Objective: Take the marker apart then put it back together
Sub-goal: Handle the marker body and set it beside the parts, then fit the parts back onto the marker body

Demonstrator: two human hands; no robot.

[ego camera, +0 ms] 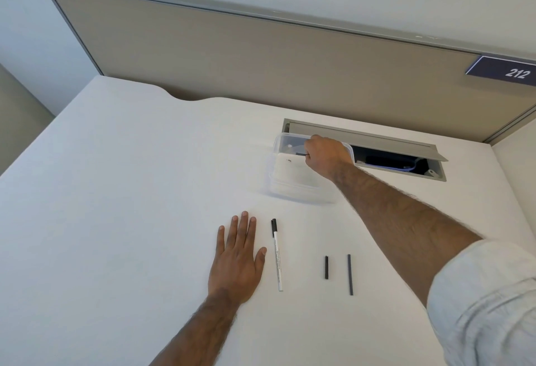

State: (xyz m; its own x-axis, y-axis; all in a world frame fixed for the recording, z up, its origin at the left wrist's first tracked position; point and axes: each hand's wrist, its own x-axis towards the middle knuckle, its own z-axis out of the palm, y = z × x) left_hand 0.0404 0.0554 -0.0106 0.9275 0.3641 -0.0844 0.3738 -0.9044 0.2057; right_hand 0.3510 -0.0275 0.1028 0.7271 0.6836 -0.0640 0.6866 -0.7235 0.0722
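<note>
A white marker with a black cap lies lengthwise on the white desk. My left hand rests flat, fingers spread, just left of it. To the marker's right lie a short black piece and a longer thin black rod, side by side. My right hand reaches into a clear plastic box farther back. Its fingers are closed on a small dark piece that pokes out to the left.
Behind the box an open cable hatch in the desk shows a dark cavity with a blue cable. A beige partition walls the far edge and carries a sign reading 212.
</note>
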